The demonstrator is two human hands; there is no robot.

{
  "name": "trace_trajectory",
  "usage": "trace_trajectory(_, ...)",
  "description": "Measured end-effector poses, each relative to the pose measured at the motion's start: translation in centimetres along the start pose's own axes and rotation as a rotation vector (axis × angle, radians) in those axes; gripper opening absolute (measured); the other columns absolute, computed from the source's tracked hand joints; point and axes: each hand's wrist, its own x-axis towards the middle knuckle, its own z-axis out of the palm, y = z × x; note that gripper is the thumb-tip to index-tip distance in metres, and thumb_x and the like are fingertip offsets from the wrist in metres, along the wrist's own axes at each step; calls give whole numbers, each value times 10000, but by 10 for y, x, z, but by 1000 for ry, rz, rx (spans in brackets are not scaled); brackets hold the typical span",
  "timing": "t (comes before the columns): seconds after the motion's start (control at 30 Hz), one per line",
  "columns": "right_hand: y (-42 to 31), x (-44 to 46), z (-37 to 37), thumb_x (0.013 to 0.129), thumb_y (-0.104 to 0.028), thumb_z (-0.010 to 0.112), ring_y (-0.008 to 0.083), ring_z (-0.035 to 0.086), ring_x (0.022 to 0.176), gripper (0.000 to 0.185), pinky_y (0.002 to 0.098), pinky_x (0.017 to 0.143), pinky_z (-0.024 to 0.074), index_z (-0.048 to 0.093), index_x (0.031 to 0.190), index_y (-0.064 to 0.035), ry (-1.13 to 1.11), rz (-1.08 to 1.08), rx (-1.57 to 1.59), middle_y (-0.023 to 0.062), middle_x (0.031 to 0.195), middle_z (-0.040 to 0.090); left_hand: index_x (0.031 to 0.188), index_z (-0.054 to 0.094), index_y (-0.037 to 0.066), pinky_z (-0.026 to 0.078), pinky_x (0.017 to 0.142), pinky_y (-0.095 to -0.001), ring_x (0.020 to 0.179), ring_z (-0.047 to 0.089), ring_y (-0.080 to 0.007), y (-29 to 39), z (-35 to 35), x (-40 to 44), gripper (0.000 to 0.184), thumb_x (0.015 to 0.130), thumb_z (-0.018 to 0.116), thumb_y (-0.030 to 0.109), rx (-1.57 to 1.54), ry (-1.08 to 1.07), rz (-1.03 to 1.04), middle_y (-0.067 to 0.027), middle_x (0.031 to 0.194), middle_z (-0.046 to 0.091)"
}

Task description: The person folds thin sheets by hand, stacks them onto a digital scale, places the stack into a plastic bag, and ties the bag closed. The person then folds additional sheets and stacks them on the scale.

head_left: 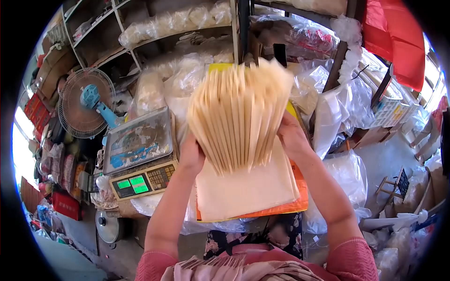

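Head view showed a fanned bundle of cream sheets [239,119] held up between 2 bare hands, above the plastic-covered worktop [149,204]. The left hand [192,152] gripped the lower left side of the bundle, and the right hand [289,133] gripped its right side, a little higher. The hands stood wide apart, with the whole width of the bundle pressed between them. Its upper ends spread outward and looked blurred, while the lower ends drew together in narrow folds.

Beneath the bundle, a flat cream stack [246,194] lay at the near edge of the worktop, on top of an orange sheet [300,187] that showed along its right and near sides. Whether the bundle touched the stack could not be told.

To the left of the stack stood a scale [144,180] with 2 green displays lit and a scuffed metal tray [140,140] on top. A fan [86,103] with a blue body stood beyond the scale, towards the far left. Clear plastic bags [340,178] lay right of the orange sheet, near the right forearm.
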Motion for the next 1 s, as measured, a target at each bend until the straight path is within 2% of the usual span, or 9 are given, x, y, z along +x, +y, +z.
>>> trace_trajectory(0.27, -15, 5, 17, 981, -358, 400, 161, 507, 1132, 459, 341, 961, 408, 462, 1352, -94, 80, 656, -208, 58, 1259, 547, 1343, 437, 94, 419, 991, -414, 1191, 501, -219, 22, 9, -5, 452, 961, 444, 334, -57, 15, -390, -75, 1306, 520)
trace_trajectory(0.37, -9, 13, 52, 943, -242, 447, 191, 586, 1010, 391, 282, 875, 476, 506, 1286, -65, 227, 465, -36, 65, 1199, 586, 1338, 439, 87, 432, 980, -394, 1161, 526, -226, 4, 21, 1, 433, 963, 433, 304, -107, 59, -293, -84, 1304, 520)
trace_trajectory(0.4, -13, 10, 52, 952, -248, 453, 171, 558, 1070, 432, 287, 919, 449, 449, 1339, -56, 237, 417, 65, 65, 1233, 564, 1363, 412, 84, 423, 992, -368, 1177, 516, -223, 5, 21, -1, 440, 964, 422, 269, -169, 33, -189, -79, 1321, 509)
trace_trajectory(0.53, 22, -8, 6, 978, -310, 427, 162, 447, 1220, 519, 312, 1024, 354, 339, 1414, -42, -42, 159, -137, 51, 1338, 482, 1433, 314, 80, 358, 1049, -340, 1285, 409, -184, -27, -35, 7, 529, 967, 436, 299, -34, -428, -24, -57, 1407, 424)
trace_trajectory(0.63, 79, -25, -37, 995, -391, 389, 179, 338, 1333, 600, 327, 1099, 262, 253, 1460, -38, -82, 147, -189, 70, 1446, 373, 1458, 265, 86, 349, 1053, -350, 1329, 352, -182, -56, -36, -1, 596, 965, 428, 381, 87, -271, -113, -55, 1451, 366)
trace_trajectory(0.67, 87, -28, -43, 994, -441, 361, 183, 221, 1392, 648, 326, 1129, 186, 198, 1478, -42, -151, 136, -140, 77, 1511, 259, 1479, 213, 98, 347, 1047, -361, 1356, 310, -181, -63, -40, -5, 667, 954, 447, 438, 53, -256, -175, -45, 1474, 333)
trace_trajectory(0.77, 85, -32, -38, 995, -459, 340, 191, 201, 1401, 648, 330, 1129, 188, 213, 1474, -41, -145, 129, 25, 77, 1519, 242, 1485, 192, 108, 345, 1043, -356, 1358, 310, -174, -48, -24, -9, 680, 953, 466, 431, 339, -188, -340, -41, 1470, 338)
trace_trajectory(0.87, 98, -32, -8, 1012, -428, 262, 229, 143, 1426, 629, 327, 1149, 131, 155, 1480, -23, -16, 194, -164, 119, 1536, 201, 1404, 343, 41, 410, 986, -336, 1209, 471, -160, -60, -2, -13, 574, 969, 444, 401, 232, -218, -226, -56, 1330, 489)
trace_trajectory(1.0, 60, -19, 34, 994, -429, 287, 351, 153, 1410, 575, 452, 1144, 123, 264, 1461, -96, -20, -143, -924, 172, 1509, 241, 1323, 443, 14, 427, 984, -344, 1159, 532, -203, -69, -2, -18, 465, 978, 437, 326, -217, -144, -231, -99, 1272, 545)
